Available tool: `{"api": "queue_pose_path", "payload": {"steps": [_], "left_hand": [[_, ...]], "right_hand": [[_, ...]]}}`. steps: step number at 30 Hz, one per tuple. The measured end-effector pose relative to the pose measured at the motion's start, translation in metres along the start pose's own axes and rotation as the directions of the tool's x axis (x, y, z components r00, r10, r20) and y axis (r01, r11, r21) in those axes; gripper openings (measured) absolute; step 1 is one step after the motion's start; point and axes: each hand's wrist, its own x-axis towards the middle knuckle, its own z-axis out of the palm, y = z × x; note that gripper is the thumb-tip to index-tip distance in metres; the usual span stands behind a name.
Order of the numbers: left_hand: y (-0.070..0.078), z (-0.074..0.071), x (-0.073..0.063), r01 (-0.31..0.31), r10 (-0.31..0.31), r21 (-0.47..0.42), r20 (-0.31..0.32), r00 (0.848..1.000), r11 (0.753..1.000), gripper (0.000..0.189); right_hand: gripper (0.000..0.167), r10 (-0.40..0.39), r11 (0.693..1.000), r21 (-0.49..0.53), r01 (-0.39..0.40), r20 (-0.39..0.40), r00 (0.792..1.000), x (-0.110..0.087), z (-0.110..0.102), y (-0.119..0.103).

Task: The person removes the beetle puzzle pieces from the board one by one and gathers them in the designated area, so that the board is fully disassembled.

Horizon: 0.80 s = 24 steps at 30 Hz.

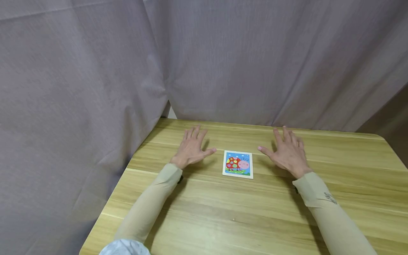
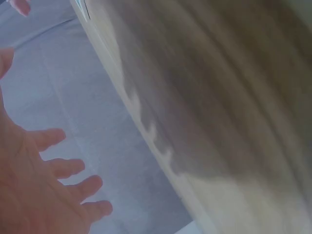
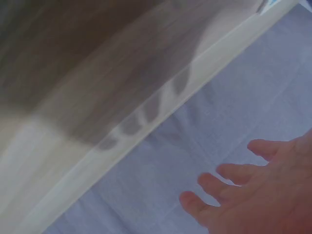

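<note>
Red ladybird card (image 1: 237, 164) between left hand (image 1: 191, 148) and right hand (image 1: 289, 156), each grip spread wide, sleeve marking (image 1: 330, 198) unreadable

No readable text, numbers or brands in any view. Only candidate: small dark script-like mark (image 1: 330, 198) on right sleeve (image 1: 339, 225), just behind the cuff (image 1: 306, 185), on the side toward the table's (image 1: 236, 205) right edge; illegible.

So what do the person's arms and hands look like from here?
Long beige sleeves: the left sleeve looks plain, the right sleeve has a small dark marking near its cuff. Small black pieces show at both wrists, too little visible to identify. The left hand and right hand are ungloved.
</note>
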Motion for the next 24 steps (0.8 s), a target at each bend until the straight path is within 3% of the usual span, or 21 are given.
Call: {"api": "queue_pose_path", "payload": {"steps": [5,10,19,24], "left_hand": [[0.004,-0.001,-0.001,-0.006,0.008,-0.075,0.028,1.000,0.997,0.102],[0.010,-0.002,-0.001,-0.015,0.019,-0.077,0.054,0.998,0.997,0.106],[0.023,0.003,-0.001,-0.013,0.025,-0.110,0.107,0.994,0.994,0.109],[0.030,0.005,0.002,-0.028,0.040,-0.094,0.128,0.991,0.995,0.112]], "right_hand": [[0.110,0.011,0.998,0.066,-0.014,0.042,0.999,-0.003,-0.002,-0.011],[0.104,0.009,0.990,0.136,-0.020,0.079,0.997,-0.004,-0.002,-0.023],[0.087,-0.053,0.979,0.202,0.027,0.122,0.991,-0.005,0.006,-0.036],[0.070,-0.102,0.967,0.243,0.073,0.109,0.989,-0.005,0.011,-0.039]]}}
